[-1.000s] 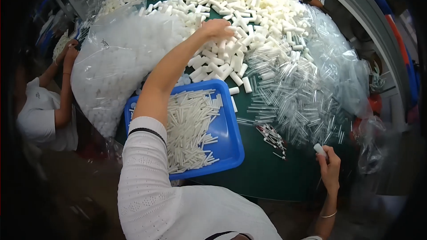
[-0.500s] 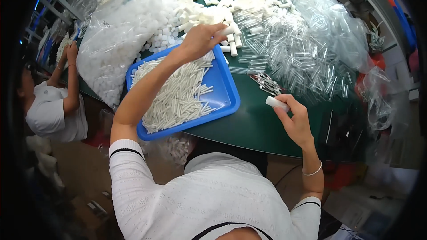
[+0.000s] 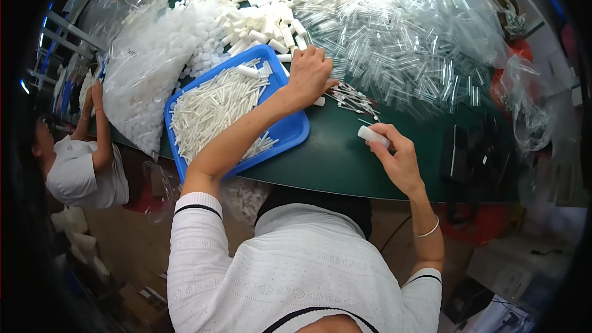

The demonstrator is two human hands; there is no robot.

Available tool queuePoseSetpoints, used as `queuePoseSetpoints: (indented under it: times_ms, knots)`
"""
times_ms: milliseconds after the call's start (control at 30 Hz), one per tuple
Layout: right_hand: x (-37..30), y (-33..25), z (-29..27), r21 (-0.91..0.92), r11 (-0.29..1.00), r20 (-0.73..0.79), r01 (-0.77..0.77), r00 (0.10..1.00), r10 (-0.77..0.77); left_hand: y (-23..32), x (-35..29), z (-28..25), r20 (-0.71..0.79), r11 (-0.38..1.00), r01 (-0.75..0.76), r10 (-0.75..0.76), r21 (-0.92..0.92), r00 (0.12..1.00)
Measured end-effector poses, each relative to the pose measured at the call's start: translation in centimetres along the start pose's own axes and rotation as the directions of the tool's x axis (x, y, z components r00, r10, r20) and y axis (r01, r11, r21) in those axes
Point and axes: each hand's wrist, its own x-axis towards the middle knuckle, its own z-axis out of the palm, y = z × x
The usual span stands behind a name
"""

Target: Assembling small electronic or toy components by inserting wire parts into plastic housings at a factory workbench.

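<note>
My right hand point(image 3: 398, 151) is closed around a short white cylinder point(image 3: 372, 136), held above the green table near its front edge. My left hand point(image 3: 309, 76) reaches over the right rim of a blue tray point(image 3: 298, 128), its fingers bent down and partly hidden. What they grip does not show. Just below that thumb is another white cylinder point(image 3: 319, 102); whether it is held or lies on the table, I cannot tell. A small heap of thin sticks with dark red and white parts point(image 3: 353, 97) lies between my hands. The tray holds many thin white rods point(image 3: 216, 108) and one thicker white cylinder point(image 3: 248, 71).
Loose white cylinders point(image 3: 265, 24) cover the table's far side. Clear tubes point(image 3: 394, 43) are piled at the right, partly under plastic. A big clear bag of white caps point(image 3: 145, 74) stands left. Dark boxes point(image 3: 472, 154) sit right. Another person point(image 3: 86, 160) works at far left.
My left hand has come nearer, from the cylinder pile to beside the stick heap. It held a white cylinder before. My right hand keeps its cylinder; the whole view has shifted slightly.
</note>
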Motion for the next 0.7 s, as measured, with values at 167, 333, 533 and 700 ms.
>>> queuePoseSetpoints:
  times_ms: [167,333,533,700]
  knots:
    - [0.2,-0.4,-0.2,0.09,0.996,-0.081,-0.013,0.997,0.02,-0.1,-1.2,-3.2,-0.108,0.945,-0.031,-0.005,-0.326,0.994]
    - [0.3,-0.8,1.1,0.141,0.979,-0.136,0.145,0.983,-0.126,4.3,-7.7,-7.7,0.289,0.519,0.22,0.054,-0.826,0.956]
    - [-1.0,-1.4,2.3,0.015,1.0,0.122,0.017,0.992,-0.018,5.5,-12.1,-6.5,0.531,-0.098,0.546,0.146,-0.832,0.835]
    - [-1.8,-1.5,3.0,-0.133,0.985,0.147,0.106,0.985,-0.086,6.7,-14.0,-6.1,0.505,0.104,0.498,0.049,-0.861,0.862]
